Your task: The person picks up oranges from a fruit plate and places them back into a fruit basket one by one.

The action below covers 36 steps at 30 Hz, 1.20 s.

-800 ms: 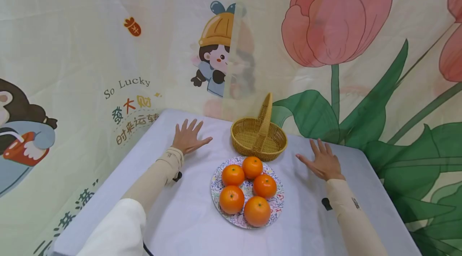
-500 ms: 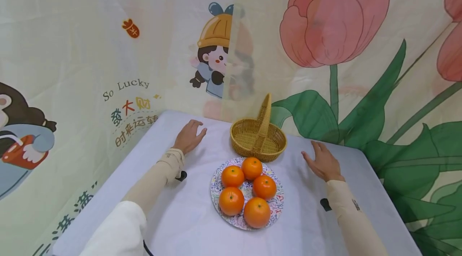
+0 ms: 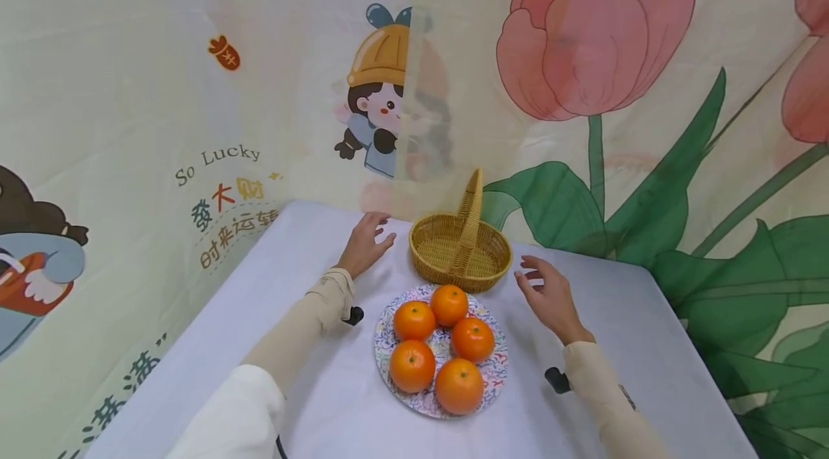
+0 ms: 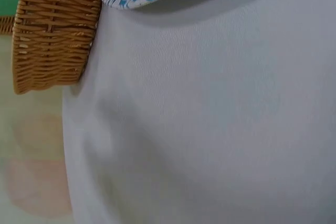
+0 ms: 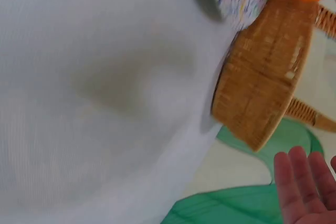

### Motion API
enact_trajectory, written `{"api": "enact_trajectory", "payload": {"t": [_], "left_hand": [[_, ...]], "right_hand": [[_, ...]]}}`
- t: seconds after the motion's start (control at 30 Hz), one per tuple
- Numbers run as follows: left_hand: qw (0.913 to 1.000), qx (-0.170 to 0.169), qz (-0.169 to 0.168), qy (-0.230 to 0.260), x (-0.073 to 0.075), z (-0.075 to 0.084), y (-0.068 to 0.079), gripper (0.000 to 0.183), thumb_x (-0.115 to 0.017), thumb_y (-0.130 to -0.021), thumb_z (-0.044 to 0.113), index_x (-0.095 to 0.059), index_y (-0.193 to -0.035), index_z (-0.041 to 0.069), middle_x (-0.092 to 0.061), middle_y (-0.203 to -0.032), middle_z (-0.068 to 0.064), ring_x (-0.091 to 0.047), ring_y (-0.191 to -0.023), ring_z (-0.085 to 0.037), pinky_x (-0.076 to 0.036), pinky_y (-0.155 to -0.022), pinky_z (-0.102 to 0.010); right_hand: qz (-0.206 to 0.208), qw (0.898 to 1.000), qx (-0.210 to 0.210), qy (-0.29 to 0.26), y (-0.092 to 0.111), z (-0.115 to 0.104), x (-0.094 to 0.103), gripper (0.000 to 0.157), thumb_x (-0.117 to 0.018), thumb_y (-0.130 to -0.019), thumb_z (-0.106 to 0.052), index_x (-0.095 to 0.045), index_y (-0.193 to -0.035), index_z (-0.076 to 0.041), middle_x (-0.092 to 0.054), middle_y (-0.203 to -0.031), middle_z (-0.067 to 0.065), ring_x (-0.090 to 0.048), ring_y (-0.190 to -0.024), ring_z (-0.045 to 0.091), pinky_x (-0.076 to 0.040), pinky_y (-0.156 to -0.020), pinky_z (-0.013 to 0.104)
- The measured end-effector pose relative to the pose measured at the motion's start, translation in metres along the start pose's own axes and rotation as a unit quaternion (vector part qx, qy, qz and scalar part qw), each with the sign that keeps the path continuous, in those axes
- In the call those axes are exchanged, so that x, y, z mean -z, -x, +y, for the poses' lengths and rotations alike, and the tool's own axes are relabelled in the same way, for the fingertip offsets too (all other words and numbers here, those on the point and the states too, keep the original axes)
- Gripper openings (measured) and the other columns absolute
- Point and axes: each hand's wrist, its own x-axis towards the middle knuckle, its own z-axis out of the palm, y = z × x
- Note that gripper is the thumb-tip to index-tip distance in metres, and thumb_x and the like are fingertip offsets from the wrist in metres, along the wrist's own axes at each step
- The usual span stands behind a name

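Okay, nearest first: thin black cable (image 3: 281,447) by the left sleeve (image 3: 227,408), near-left of the plate (image 3: 494,376). Could snag if that arm travels far.

Five oranges (image 3: 412,367) sit in a loose ring on the plate. Round fruit, shallow-looking dish, so a knock could start one rolling.

Wrist units: left unit (image 3: 352,315) hangs close off the plate's left edge, right unit (image 3: 558,380) further out on its right. An inward sweep of the left arm could clip the rim.

Left hand (image 3: 365,245) is far-left of the plate, right hand (image 3: 549,295) far-right. Fingers loosely bent on both, thumbs apart, nothing held.

Basket (image 3: 430,268) sits just behind the plate, handle (image 3: 469,229) up, between the hands — small gap on the left hand's side. Can't tell if it touches the plate.

Main risk: basket pulled toward the person would shove the plate and bump the rear orange (image 3: 450,306). Looks light, so a one-sided push would probably spin or tip it. Shoved away from the plate, it could hit the backdrop (image 3: 311,121) — little room there, I'd judge.
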Motion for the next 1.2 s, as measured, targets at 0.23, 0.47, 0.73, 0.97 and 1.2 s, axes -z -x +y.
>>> {"api": "enact_trajectory", "payload": {"t": [0.23,0.47,0.73,0.97,1.2], "left_hand": [[0.9998,-0.001,-0.017,0.007,-0.024,0.002,-0.009,0.045,-0.071,-0.089,0.016,-0.056,-0.129,0.000,-0.053,-0.126,-0.012,-0.054,-0.118,-0.027,-0.049,-0.097,-0.038],[0.9970,0.052,-0.031,0.047,-0.038,0.002,-0.017,0.047,-0.071,-0.089,0.015,-0.056,-0.130,-0.004,-0.053,-0.128,-0.016,-0.054,-0.119,-0.032,-0.050,-0.096,-0.043],[0.9901,0.100,-0.037,0.091,-0.047,0.000,-0.019,0.060,-0.076,-0.085,0.018,-0.052,-0.136,-0.004,-0.051,-0.137,-0.019,-0.049,-0.127,-0.033,-0.047,-0.099,-0.041],[0.9873,0.103,-0.057,0.106,-0.055,-0.001,-0.016,0.056,-0.073,-0.087,0.013,-0.052,-0.136,-0.006,-0.050,-0.140,-0.018,-0.049,-0.128,-0.031,-0.047,-0.099,-0.041],[0.9937,0.068,-0.066,0.060,-0.065,-0.003,-0.016,0.046,-0.070,-0.088,0.013,-0.058,-0.128,-0.007,-0.054,-0.135,-0.016,-0.052,-0.124,-0.029,-0.047,-0.099,-0.037]], "right_hand": [[-0.048,0.998,0.004,-0.049,0.018,-0.017,-0.014,0.050,-0.064,-0.094,-0.034,-0.052,-0.137,-0.012,-0.062,-0.123,0.008,-0.061,-0.104,0.023,-0.055,-0.084,0.046],[-0.095,0.991,-0.003,-0.092,0.037,-0.022,-0.034,0.051,-0.070,-0.090,-0.029,-0.055,-0.134,-0.008,-0.064,-0.119,0.011,-0.061,-0.107,0.031,-0.055,-0.086,0.046],[-0.148,0.976,-0.044,-0.153,0.050,-0.025,-0.046,0.056,-0.073,-0.086,-0.032,-0.055,-0.135,-0.015,-0.062,-0.123,0.009,-0.057,-0.115,0.033,-0.051,-0.093,0.047],[-0.203,0.962,-0.052,-0.177,0.055,-0.020,-0.050,0.056,-0.076,-0.083,-0.035,-0.060,-0.130,-0.011,-0.062,-0.125,0.005,-0.058,-0.112,0.022,-0.053,-0.091,0.033],[-0.238,0.954,-0.057,-0.171,0.056,-0.024,-0.048,0.051,-0.078,-0.081,-0.037,-0.064,-0.125,-0.015,-0.063,-0.119,-0.004,-0.058,-0.106,0.021,-0.054,-0.085,0.026]]}}
